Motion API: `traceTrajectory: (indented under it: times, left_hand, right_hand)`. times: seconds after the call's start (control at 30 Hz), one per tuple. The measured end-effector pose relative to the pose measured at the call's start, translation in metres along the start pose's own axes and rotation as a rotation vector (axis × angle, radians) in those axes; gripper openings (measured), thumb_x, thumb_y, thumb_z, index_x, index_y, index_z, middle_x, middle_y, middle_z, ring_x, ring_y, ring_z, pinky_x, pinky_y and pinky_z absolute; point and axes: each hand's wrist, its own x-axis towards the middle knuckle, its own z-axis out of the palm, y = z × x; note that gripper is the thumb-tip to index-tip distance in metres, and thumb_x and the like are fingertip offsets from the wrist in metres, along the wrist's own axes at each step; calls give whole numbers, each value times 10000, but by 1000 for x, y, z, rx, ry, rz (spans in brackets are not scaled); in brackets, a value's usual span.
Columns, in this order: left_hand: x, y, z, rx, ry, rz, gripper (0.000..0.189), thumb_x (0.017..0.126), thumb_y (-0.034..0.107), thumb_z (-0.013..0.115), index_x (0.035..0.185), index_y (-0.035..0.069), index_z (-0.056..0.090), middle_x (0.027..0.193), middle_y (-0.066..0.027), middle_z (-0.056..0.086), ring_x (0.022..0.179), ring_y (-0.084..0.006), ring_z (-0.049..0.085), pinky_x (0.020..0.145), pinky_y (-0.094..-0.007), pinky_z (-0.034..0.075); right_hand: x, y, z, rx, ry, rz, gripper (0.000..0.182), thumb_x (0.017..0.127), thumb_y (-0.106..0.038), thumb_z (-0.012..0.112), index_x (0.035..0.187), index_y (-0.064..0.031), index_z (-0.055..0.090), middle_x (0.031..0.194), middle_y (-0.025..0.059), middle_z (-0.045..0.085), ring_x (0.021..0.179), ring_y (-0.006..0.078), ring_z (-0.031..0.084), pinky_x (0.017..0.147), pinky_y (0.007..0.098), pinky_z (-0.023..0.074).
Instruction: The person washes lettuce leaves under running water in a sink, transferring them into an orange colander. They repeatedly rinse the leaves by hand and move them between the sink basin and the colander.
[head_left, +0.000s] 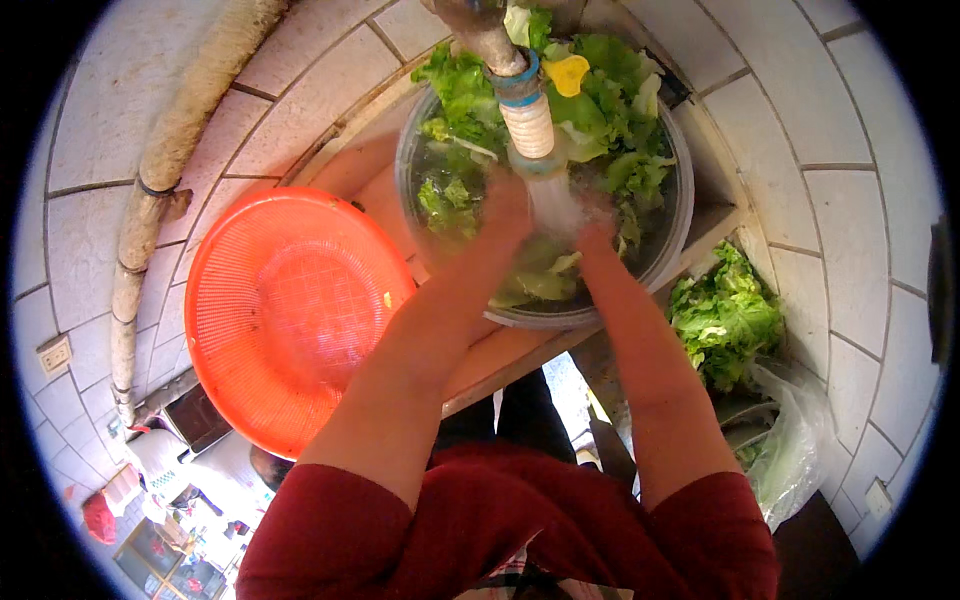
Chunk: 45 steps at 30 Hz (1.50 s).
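Observation:
A large clear basin (682, 217) filled with water and leafy green lettuce (637, 176) stands in a tiled sink. Water runs into it from a tap with a white ribbed hose end (528, 129) and a blue clamp. My left hand (510, 196) is in the basin on the left of the stream, and my right hand (596, 223) is on its right. Both are blurred by water and splash, so their fingers and anything in them cannot be made out. Lettuce leaves lie around both hands.
An orange plastic colander (322, 315) rests left of the basin. More lettuce (727, 315) is piled at the right, above a clear plastic bag (795, 442). A pipe (161, 157) runs along the tiled wall at the left. The sink's edge (525, 360) is nearest my body.

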Motion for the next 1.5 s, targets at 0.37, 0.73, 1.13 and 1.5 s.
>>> traceTrajectory:
  times: [0.37, 0.73, 1.13, 1.5]
  left_hand:
    - [-77, -13, -255, -1438, -402, -19, 935, 669, 55, 799, 1517, 104, 407, 1235, -72, 652, 1047, -155, 628, 905, -315, 520]
    - [-204, -155, -433, -1135, -357, -14, 1107, 638, 74, 842, 1580, 83, 260, 1476, -122, 470, 1333, -235, 481, 1146, -373, 348]
    - [-168, -52, -303, -169, -2, 329, 895, 716, 265, 862, 1490, 159, 427, 1531, -185, 387, 1371, -382, 430, 1083, -472, 444]
    - [-29, -21, -101, 55, -474, 81, 993, 639, 252, 835, 1506, 109, 370, 1317, -254, 579, 1206, -413, 578, 968, -507, 516]
  right_hand:
    - [-75, -125, -161, 930, 142, 174, 839, 615, -37, 822, 1387, -94, 498, 1288, 208, 459, 1203, 407, 507, 1029, 448, 437]
    - [-170, -287, -196, 1015, -39, -478, 908, 626, -275, 840, 1382, -44, 391, 1280, 260, 417, 1245, 450, 401, 1032, 534, 372]
    - [-107, -84, -166, -175, -18, -282, 868, 643, -359, 876, 1409, -200, 500, 1493, 234, 382, 1401, 455, 311, 1025, 619, 400]
    - [-31, -27, -30, -242, -24, -189, 487, 740, -196, 750, 1198, -86, 630, 1265, 216, 579, 1143, 428, 545, 979, 517, 470]
